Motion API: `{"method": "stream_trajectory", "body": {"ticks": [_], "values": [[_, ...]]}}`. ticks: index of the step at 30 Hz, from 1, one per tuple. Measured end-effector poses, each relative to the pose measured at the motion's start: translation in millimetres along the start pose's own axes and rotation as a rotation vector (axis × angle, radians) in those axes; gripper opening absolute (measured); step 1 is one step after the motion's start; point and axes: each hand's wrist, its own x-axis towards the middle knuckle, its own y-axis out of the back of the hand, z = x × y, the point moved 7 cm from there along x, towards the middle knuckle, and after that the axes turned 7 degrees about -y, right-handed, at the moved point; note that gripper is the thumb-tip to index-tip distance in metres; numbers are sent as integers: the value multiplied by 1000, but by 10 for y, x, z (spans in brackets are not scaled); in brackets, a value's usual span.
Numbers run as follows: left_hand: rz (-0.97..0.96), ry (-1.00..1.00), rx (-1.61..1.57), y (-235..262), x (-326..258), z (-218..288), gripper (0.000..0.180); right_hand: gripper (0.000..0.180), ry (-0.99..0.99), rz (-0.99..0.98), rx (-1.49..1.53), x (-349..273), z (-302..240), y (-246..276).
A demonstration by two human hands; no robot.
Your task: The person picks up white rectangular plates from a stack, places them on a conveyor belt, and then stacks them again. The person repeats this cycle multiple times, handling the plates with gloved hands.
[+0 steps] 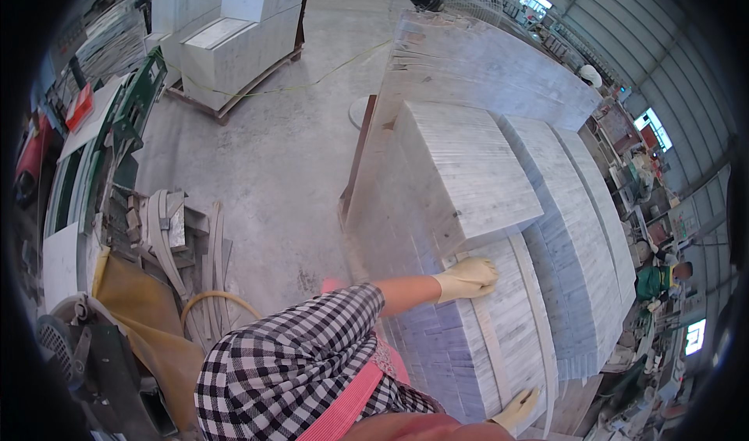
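Note:
My left hand (468,278), in a cream rubber glove, is closed at the far end of a narrow pale strip (489,339). The strip lies across the top of a stack of grey-white stone slabs (515,316) set on edge. My right hand (518,410), gloved alike, rests with fingers stretched out near the strip's near end; its wrist is cut off by the lower edge. A second pale strip (534,300) runs alongside, farther right. Beyond my left hand, a higher block of slabs (468,168) sits on the same stack.
More slab rows (577,230) stand to the right, before a large upright stone panel (491,66). White blocks on a pallet (234,58) stand far left. Scrap strips (168,238), a yellow hose (218,295) and green machinery (136,105) line the left. A person (657,281) is at far right.

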Motion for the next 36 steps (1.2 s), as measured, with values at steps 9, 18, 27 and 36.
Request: {"method": "stream_trajectory", "body": {"ticks": [9,18,27,36], "values": [[20,5,-13,9,4,24,20,40,46,-10,45,35,45,-8],[38,-19,2,-1,12,14,20,40,38,-13,57,13,-10,26],[42,-28,-29,-39,-8,-25,20,36,285,59,-287,-43,-164,94],[-141,353,-537,-353,-292,-558,20,58,-286,-124,242,-173,-16,-189]]}}
